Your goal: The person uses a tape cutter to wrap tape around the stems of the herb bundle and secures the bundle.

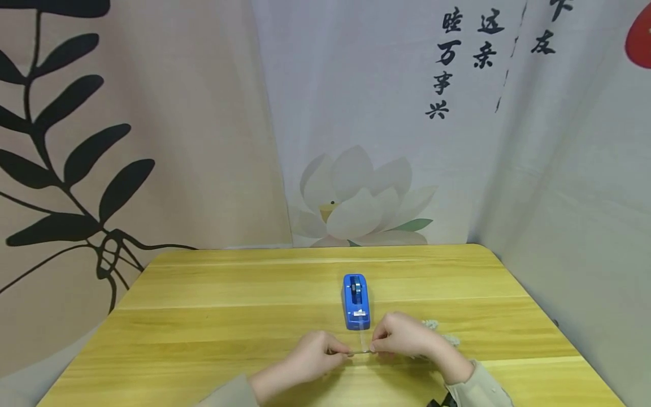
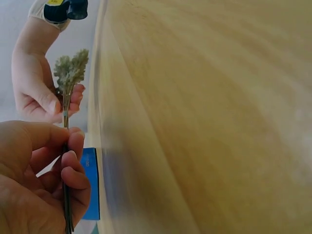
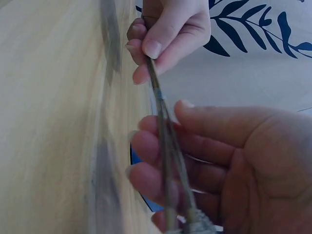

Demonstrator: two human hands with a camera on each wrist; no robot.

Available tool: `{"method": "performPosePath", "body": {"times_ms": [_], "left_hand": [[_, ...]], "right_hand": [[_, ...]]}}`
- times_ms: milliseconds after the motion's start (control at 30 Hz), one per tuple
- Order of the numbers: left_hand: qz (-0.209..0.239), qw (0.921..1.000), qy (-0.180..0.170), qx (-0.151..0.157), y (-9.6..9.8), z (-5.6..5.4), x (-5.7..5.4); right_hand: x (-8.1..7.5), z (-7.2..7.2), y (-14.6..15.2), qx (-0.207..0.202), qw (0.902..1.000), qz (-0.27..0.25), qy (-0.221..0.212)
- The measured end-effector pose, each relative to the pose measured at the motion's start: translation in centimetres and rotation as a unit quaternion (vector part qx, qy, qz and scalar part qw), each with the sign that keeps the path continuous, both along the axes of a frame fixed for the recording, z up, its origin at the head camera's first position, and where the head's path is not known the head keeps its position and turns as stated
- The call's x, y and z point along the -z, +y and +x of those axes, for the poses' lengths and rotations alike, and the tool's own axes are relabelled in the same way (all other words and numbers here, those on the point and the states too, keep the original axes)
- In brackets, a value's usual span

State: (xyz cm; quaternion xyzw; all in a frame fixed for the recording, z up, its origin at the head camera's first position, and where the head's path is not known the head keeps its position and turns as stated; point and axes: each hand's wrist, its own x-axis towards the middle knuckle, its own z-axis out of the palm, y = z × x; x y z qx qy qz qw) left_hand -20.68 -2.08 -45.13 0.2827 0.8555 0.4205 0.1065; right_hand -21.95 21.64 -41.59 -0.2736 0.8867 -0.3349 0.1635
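Note:
In the head view my left hand (image 1: 312,357) pinches the lower stems of a small bunch of dried flowers (image 2: 71,70). Its thumb and fingers curl round those stems in the left wrist view. Nearer the pale, fluffy heads, my right hand (image 3: 253,161) has bent fingers behind the stems (image 3: 165,141) and its thumb tip beside them. Between the hands, a clear strip of tape (image 1: 363,338) runs from a blue tape dispenser (image 1: 348,308) down to the stems, where a small band shows. Part of the flower heads is hidden behind the right hand in the head view.
The wooden table (image 1: 229,299) carries the dispenser just beyond the hands. A small black object (image 1: 442,401) shows at the bottom edge by the right sleeve. Printed curtains (image 1: 356,85) hang behind the table and along its right side.

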Motion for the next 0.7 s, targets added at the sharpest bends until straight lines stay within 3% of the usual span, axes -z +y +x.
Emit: {"method": "performPosePath", "body": {"times_ms": [200, 500, 700], "left_hand": [[-0.005, 0.9999, 0.008, -0.004, -0.01, 0.01, 0.14], [-0.017, 0.9986, 0.048, -0.012, 0.13, -0.15, -0.04], [0.003, 0.9999, 0.005, -0.012, 0.14, -0.2, -0.16]], "right_hand": [[0.22, -0.08, -0.04, -0.012, 0.9997, 0.022, 0.005], [0.21, 0.07, -0.33, 0.009, 0.999, 0.032, 0.029], [0.01, 0.42, -0.57, 0.026, 0.997, 0.049, 0.053]]}}
